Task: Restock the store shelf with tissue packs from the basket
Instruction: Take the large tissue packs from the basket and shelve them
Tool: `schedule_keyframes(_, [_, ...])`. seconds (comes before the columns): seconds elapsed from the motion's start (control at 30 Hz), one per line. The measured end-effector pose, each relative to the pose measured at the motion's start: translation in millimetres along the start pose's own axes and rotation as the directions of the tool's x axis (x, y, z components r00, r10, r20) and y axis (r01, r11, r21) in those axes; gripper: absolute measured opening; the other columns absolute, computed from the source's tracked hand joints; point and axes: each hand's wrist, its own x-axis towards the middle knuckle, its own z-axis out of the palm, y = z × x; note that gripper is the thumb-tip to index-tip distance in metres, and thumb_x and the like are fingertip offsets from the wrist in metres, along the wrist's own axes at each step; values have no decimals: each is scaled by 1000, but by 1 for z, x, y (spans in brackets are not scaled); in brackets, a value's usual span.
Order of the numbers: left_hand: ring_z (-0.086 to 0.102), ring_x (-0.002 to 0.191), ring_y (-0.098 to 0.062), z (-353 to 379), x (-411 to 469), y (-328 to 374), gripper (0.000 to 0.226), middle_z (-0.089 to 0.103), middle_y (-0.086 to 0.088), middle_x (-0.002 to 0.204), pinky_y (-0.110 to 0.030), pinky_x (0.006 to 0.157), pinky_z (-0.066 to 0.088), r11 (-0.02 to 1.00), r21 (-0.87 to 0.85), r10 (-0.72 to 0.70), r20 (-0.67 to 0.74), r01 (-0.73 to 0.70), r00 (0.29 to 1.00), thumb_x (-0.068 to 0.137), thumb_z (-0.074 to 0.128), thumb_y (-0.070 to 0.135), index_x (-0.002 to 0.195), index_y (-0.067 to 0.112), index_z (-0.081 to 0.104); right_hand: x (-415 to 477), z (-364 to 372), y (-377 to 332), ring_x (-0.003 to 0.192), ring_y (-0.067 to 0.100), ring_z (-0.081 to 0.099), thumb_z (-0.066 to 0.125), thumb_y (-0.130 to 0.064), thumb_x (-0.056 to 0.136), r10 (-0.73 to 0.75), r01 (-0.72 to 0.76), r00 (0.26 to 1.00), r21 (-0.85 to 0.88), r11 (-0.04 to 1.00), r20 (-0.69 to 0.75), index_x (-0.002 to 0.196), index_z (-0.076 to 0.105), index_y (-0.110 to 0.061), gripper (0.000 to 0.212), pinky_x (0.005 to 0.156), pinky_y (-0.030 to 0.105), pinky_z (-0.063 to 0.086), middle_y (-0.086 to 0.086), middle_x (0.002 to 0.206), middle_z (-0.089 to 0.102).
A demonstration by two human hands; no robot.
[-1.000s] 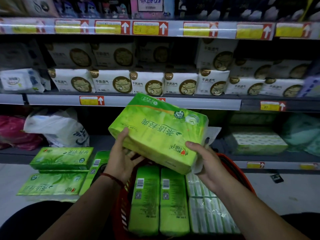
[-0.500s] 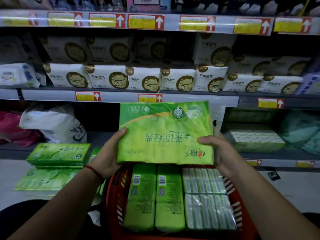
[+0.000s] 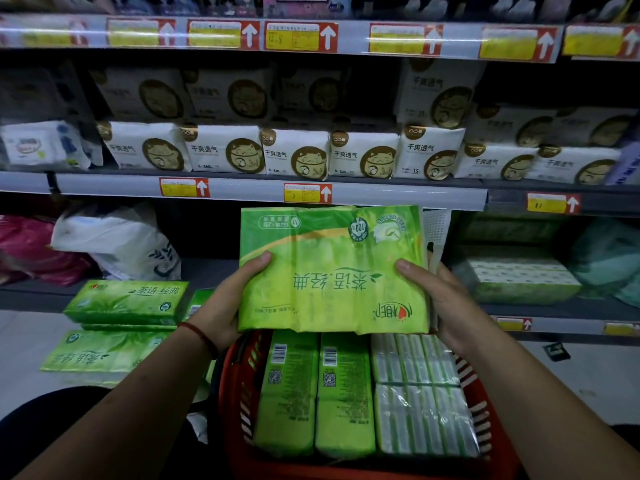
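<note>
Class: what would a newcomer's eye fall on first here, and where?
The bright green tissue pack at centre, gripped by the left hand and right hand, print upside down. Beneath it, the red basket holds more packs. A row of white cat-printed packs lines the shelf above.

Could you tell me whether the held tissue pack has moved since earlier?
Yes: the tissue pack turned from tilted to parallel with the shelf edge.
</note>
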Motion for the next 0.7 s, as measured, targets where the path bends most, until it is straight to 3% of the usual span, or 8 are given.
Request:
schedule_keyframes(0.13, [74, 100, -32, -3, 2, 2, 58, 74, -16, 120, -49, 86, 61, 999, 35, 7, 9, -7, 1000, 76, 82, 38, 126, 12, 67, 0, 0, -3, 101, 25, 76, 90, -43, 56, 5, -5, 1000, -23, 1000, -1, 132, 60, -26, 84, 72, 42, 64, 4, 116, 78])
schedule_keyframes(0.27, [69, 114, -38, -8, 6, 6, 104, 69, -21, 128, -51, 90, 60, 997, 56, 44, 50, -47, 998, 45, 99, 38, 136, 6, 60, 1, 0, -5, 104, 30, 76, 102, -50, 38, -1, 3, 1000, -87, 996, 19, 131, 63, -18, 106, 76, 44, 64, 9, 117, 77])
schedule_keyframes(0.33, [65, 120, -39, -12, 9, 7, 117, 67, -21, 132, -50, 92, 59, 995, 58, 72, 90, -77, 993, 38, 101, 36, 140, 4, 55, 1, -3, -5, 105, 30, 75, 100, -41, 47, -10, 15, 999, -133, 991, 41, 129, 63, -16, 94, 79, 41, 64, 9, 116, 77])
schedule_keyframes(0.4, [64, 122, -38, -16, 11, 8, 110, 65, -20, 135, -50, 95, 57, 992, 66, 101, 124, -109, 987, 42, 98, 26, 141, 5, 53, -1, -6, -5, 106, 29, 75, 95, -31, 54, -15, 26, 998, -168, 985, 64, 128, 64, -14, 82, 81, 38, 64, 10, 116, 77])
schedule_keyframes(0.47, [62, 125, -37, -20, 10, 10, 100, 65, -17, 136, -54, 101, 52, 985, 99, 123, 153, -139, 981, 48, 92, 18, 140, 9, 54, -1, -9, -5, 105, 27, 75, 100, -33, 50, -18, 37, 996, -230, 973, 83, 125, 66, -12, 85, 83, 36, 63, 8, 115, 78])
schedule_keyframes(0.6, [65, 122, -30, -25, 1, 24, 93, 70, -5, 131, -60, 93, 55, 953, 279, 66, 182, -116, 981, 50, 89, 14, 137, 22, 57, -5, -13, -7, 106, 15, 74, 98, -21, 53, -54, 92, 993, -416, 905, 103, 126, 65, -22, 80, 92, 35, 60, -4, 113, 78])
schedule_keyframes(0.7, [67, 118, -28, -30, -3, 30, 79, 73, -3, 125, -60, 91, 56, 912, 398, 24, 188, -98, 982, 60, 89, 0, 131, 20, 61, -4, -13, -1, 110, 7, 71, 96, -10, 55, -118, 157, 987, -471, 868, 112, 140, 52, -21, 96, 86, 22, 59, -10, 117, 76])
